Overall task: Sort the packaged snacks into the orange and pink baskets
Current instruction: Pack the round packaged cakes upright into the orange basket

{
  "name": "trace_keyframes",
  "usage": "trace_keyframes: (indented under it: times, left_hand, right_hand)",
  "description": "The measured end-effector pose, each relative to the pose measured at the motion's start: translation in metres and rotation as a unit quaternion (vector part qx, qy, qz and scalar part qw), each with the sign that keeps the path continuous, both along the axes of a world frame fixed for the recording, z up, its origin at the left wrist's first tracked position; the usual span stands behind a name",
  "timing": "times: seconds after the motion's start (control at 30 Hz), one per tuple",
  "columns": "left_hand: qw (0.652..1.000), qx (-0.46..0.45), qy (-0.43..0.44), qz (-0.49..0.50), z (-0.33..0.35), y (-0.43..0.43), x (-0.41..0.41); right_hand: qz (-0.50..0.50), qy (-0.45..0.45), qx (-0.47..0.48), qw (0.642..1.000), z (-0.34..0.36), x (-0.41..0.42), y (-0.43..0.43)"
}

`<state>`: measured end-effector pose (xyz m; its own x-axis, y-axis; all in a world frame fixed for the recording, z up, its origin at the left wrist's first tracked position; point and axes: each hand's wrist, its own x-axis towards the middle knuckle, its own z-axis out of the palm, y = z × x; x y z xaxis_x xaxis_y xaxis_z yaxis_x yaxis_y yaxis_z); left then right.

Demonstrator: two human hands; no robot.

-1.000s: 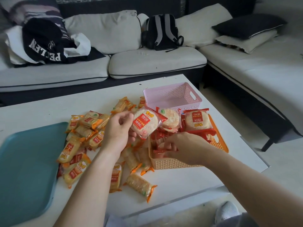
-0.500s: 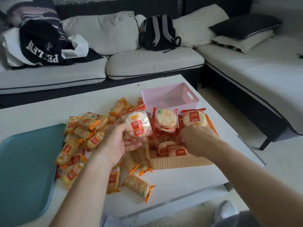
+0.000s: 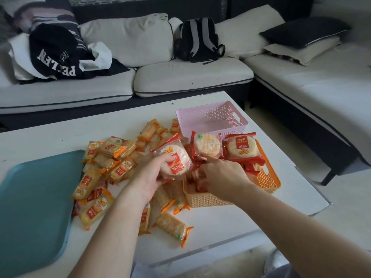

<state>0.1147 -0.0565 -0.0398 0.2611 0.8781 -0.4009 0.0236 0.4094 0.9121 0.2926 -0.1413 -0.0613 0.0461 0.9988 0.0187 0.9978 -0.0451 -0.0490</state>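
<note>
Red-labelled and round, a cracker pack [image 3: 173, 161] is gripped between the thumb and curled fingers of the left hand [image 3: 147, 178], just left of the orange basket [image 3: 208, 198]. The right hand [image 3: 222, 175] is held inside that basket among red packs; whether anything is pinched cannot be told. Beyond the grip the pink basket [image 3: 210, 117] is seen, and left of it a heap of yellow packs [image 3: 100, 173].

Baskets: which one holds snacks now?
The orange basket, the nearer one, holds red-wrapped round packs; the pink basket behind it shows none inside.
</note>
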Motion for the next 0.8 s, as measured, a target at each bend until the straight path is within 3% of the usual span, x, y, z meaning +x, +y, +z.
trace_keyframes:
  times: [0.13, 0.27, 0.47, 0.63, 0.8]
  left_hand:
    - [0.971, 0.169, 0.167, -0.029, 0.003, -0.009, -0.001]
    - [0.929, 0.269, 0.242, -0.080, 0.005, -0.017, 0.003]
    - [0.895, 0.272, 0.305, -0.180, 0.002, -0.021, 0.009]
    - [0.873, 0.305, 0.346, -0.161, 0.002, -0.034, 0.023]
    - [0.806, 0.325, 0.468, -0.157, 0.002, -0.050, 0.039]
  right_hand:
    - [-0.023, -0.003, -0.038, 0.999, 0.007, 0.007, 0.003]
    - [-0.014, 0.086, -0.020, 0.996, 0.025, 0.025, 0.001]
    - [-0.017, 0.184, -0.036, 0.982, 0.039, 0.053, -0.008]
    - [-0.041, 0.305, -0.053, 0.950, 0.043, 0.060, -0.012]
    - [-0.050, 0.387, -0.081, 0.917, 0.034, 0.057, -0.007]
